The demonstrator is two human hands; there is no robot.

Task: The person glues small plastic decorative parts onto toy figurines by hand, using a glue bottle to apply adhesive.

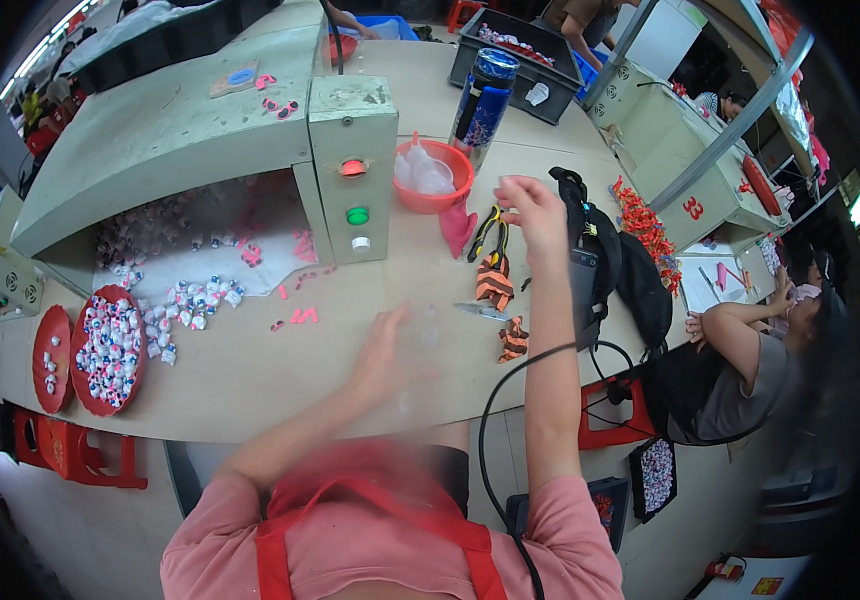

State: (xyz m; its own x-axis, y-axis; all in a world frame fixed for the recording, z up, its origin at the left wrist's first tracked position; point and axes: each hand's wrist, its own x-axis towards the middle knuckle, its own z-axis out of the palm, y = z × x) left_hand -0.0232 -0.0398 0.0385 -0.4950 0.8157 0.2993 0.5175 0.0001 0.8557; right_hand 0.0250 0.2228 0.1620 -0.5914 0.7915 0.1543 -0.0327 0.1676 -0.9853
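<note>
My left hand is over the middle of the table, its fingers smeared by motion. A faint, see-through blur shows beside its fingertips; I cannot make out what it is. Raised over the right part of the table, my right hand has its fingers bent and pinched together; whatever is in them, if anything, is too small to tell. Near it lie pliers with dark and yellow handles, their lower part wrapped in orange-and-black striped cloth. A metal blade and another striped wrapped piece lie closer to me.
A pale green machine with buttons stands at left, small white pieces spilling from it beside a red bowl. Farther back are an orange bowl, a blue bottle and a black bag. A black cable hangs near my right arm.
</note>
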